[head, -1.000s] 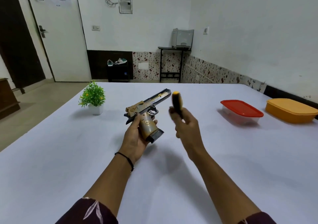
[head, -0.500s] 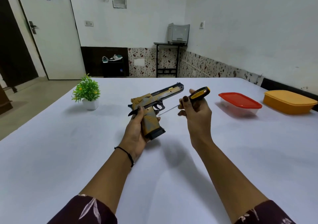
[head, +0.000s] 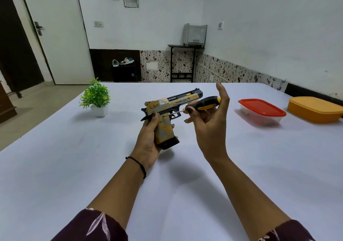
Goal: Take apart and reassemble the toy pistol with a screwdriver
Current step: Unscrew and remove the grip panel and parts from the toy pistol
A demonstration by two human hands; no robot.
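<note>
A gold, grey and black toy pistol (head: pixel 171 104) is held upright above the white table (head: pixel 74 166), its barrel pointing right and away. My left hand (head: pixel 148 140) grips it by the handle. My right hand (head: pixel 209 122) holds a screwdriver (head: pixel 205 103) with a black and yellow handle between thumb and fingers, index finger raised. Its thin metal shaft runs left, and the tip touches the pistol's side just above the grip, near the trigger.
A small green potted plant (head: pixel 96 98) stands at the left. At the right sit a clear box with a red lid (head: pixel 261 111) and an orange lidded box (head: pixel 315 109). Beyond the table are a door, a small stand and a shoe rack.
The screwdriver swung from upright to horizontal, and its tip has moved left onto the pistol's side. The pistol has turned more side-on and level in my left hand.
</note>
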